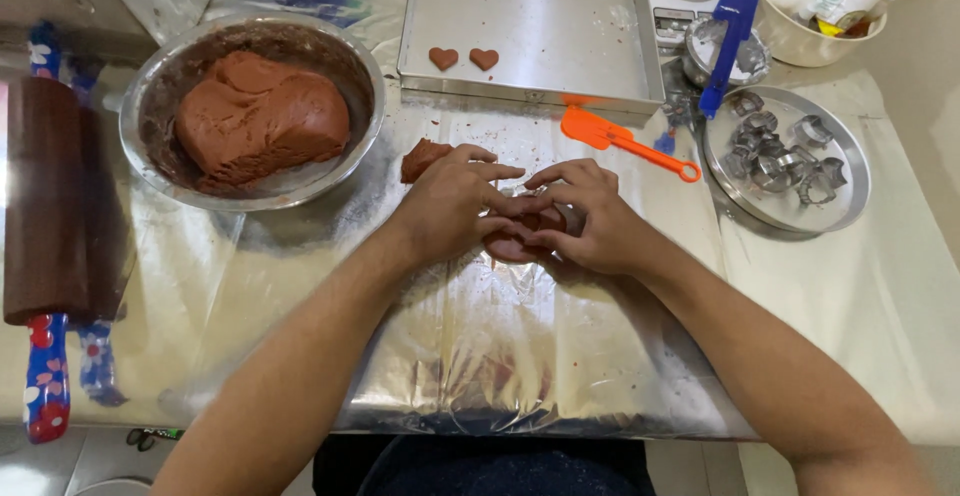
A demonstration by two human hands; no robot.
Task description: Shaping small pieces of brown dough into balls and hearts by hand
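Both hands at frame centre, fingertips meeting over a small flat piece of brown dough (520, 241) on the foil sheet (520, 356); left hand (450, 206) curled narrow, fingers pinching the dough's left edge; right hand (590, 218) likewise narrow, pinching the right edge, with something hidden under the fingers, possibly a cutter, cannot tell. Dough mostly covered by fingers, only the lower rim visible.

Risks, as judgement only: thin soft dough likely to tear or stretch out of shape if lifted by the edges; could stick to foil and wrinkle it; sheet looks loose and creased at lower centre, so may slide or bunch under pressure. Scrap lump (422, 158) just above-left of left hand, close enough to get nudged by the knuckles. Orange spatula (625, 139) just above the right hand, easy to knock. Bowl (150, 146) with big dough mass (260, 116) at upper left, near the left forearm; elbow swing could bump it. Tray (540, 26) at top centre holds two hearts (463, 58), well apart from hands; long carry across could deform a soft piece. Plate of cutters (785, 161) at right; rolling pin (55, 216) at far left, near table edge, could roll.
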